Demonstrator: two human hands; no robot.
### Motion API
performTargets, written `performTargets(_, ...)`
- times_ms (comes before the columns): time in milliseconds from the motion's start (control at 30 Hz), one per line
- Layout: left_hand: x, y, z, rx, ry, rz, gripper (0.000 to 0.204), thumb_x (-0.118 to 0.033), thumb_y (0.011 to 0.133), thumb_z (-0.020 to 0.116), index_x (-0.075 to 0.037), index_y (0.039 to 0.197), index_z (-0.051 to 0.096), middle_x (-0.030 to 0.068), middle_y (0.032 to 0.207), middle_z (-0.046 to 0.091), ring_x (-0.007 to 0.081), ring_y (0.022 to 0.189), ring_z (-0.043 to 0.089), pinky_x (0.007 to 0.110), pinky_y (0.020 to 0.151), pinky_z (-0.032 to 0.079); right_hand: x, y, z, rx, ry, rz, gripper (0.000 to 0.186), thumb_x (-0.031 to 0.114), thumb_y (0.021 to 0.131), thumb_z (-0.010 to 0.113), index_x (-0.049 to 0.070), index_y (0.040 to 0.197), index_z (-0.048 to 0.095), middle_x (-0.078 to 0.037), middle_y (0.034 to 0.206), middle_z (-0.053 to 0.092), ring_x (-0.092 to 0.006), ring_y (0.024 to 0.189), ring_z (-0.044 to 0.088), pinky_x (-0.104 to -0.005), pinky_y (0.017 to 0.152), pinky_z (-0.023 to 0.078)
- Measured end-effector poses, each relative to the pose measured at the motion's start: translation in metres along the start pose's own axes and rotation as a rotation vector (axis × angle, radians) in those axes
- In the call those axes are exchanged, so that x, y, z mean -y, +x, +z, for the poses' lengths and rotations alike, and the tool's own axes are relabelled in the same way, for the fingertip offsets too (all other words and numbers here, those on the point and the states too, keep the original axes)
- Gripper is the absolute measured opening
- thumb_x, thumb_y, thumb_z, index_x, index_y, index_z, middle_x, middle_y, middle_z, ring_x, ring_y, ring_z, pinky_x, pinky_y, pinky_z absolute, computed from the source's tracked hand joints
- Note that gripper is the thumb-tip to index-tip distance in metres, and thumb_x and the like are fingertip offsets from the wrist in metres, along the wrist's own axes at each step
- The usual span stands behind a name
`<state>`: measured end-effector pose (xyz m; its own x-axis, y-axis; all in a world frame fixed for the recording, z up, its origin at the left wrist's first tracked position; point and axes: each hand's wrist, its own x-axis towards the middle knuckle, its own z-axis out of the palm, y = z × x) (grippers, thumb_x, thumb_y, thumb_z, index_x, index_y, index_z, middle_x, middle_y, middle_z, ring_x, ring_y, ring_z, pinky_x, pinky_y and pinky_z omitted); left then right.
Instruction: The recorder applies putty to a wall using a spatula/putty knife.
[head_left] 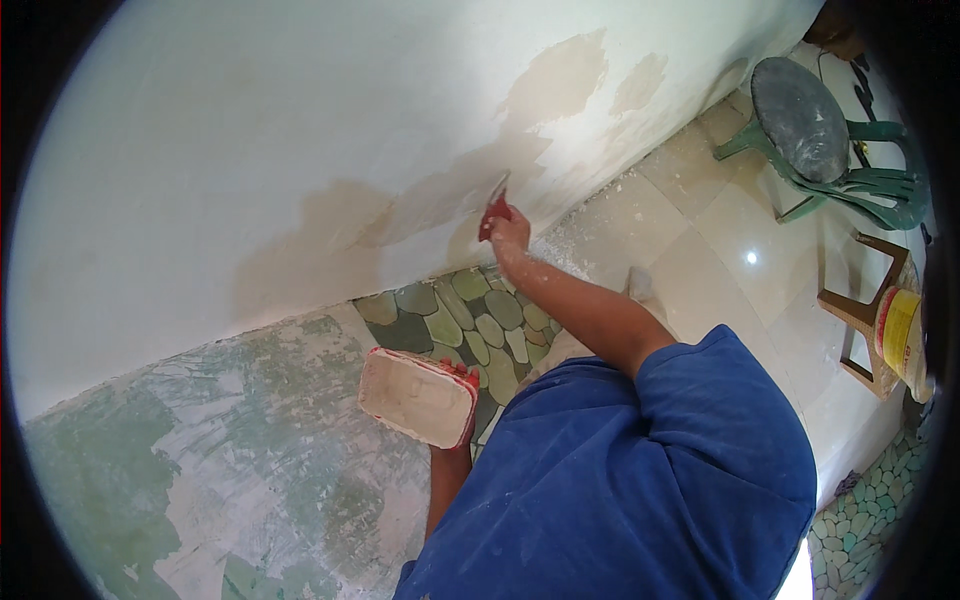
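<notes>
My right hand grips a red-handled putty knife, its metal blade against or just off the white wall, among uneven beige-grey patches low on the wall. My left hand holds a red-rimmed rectangular tub of creamy putty from beneath, its palm mostly hidden by the tub. Below the wall lies a green pebble-patterned surface, beside a mottled green and white plastered area.
At the upper right stands a green plastic chair with a dark dusty round object on it. A brown stool bearing a yellow bucket sits on the tiled floor at the right.
</notes>
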<state>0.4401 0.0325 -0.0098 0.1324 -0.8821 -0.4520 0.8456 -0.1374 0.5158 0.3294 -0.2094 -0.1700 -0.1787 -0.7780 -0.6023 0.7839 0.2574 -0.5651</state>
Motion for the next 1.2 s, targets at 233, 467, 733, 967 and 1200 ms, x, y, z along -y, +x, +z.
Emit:
performTargets(233, -0.004, 0.005, -0.03, -0.036, 0.177, 0.03, 0.057, -0.048, 0.09, 0.042, -0.008, 0.131, 0.044, 0.0145, 0.13, 0.049, 0.0355, 0.114, 0.05, 0.055, 0.106, 0.027, 0.026, -0.08, 0.047, 0.203, 0.099, 0.111, 0.025, -0.003, 0.077, 0.053, 0.0, 0.101, 0.06, -0.005, 0.085, 0.064, -0.0144, 0.074, 0.06, -0.0267, 0.065, 0.05)
performTargets(467, 0.001, 0.003, 0.003, -0.055, 0.004, -0.017, 0.057, -0.05, 0.09, 0.043, -0.009, 0.129, 0.046, 0.0142, 0.13, 0.05, 0.0356, 0.114, 0.05, 0.055, 0.106, 0.028, -0.004, -0.04, -0.018, -0.002, -0.179, -0.05, 0.025, 0.003, 0.075, 0.051, 0.001, 0.097, 0.062, -0.005, 0.075, 0.062, -0.015, 0.065, 0.058, -0.03, 0.059, 0.047)
performTargets(733, 0.0, 0.002, -0.011, 0.007, -0.014, -0.03, 0.057, -0.05, 0.09, 0.043, -0.01, 0.13, 0.045, 0.0149, 0.13, 0.049, 0.0363, 0.116, 0.049, 0.055, 0.106, 0.028, 0.033, -0.027, 0.011, 0.059, -0.103, -0.121, 0.024, 0.0, 0.078, 0.049, -0.001, 0.099, 0.061, -0.004, 0.08, 0.061, -0.0122, 0.069, 0.055, -0.0261, 0.064, 0.046)
performTargets(967, -0.005, 0.008, -0.027, -0.017, 0.141, -0.014, 0.057, -0.049, 0.09, 0.042, -0.009, 0.131, 0.045, 0.015, 0.131, 0.049, 0.0364, 0.116, 0.049, 0.055, 0.106, 0.028, 0.006, -0.071, -0.004, 0.275, -0.083, -0.17, 0.028, -0.001, 0.078, 0.049, -0.001, 0.104, 0.06, -0.005, 0.077, 0.061, -0.013, 0.066, 0.057, -0.028, 0.059, 0.047)
performTargets(1200, -0.002, 0.006, -0.004, -0.05, 0.071, -0.011, 0.055, -0.048, 0.09, 0.043, -0.009, 0.129, 0.046, 0.0148, 0.129, 0.05, 0.036, 0.115, 0.05, 0.055, 0.106, 0.029, -0.037, 0.014, -0.086, -0.017, -0.212, 0.093, 0.026, -0.004, 0.075, 0.049, -0.001, 0.098, 0.062, -0.006, 0.076, 0.063, -0.0134, 0.062, 0.057, -0.0268, 0.053, 0.047)
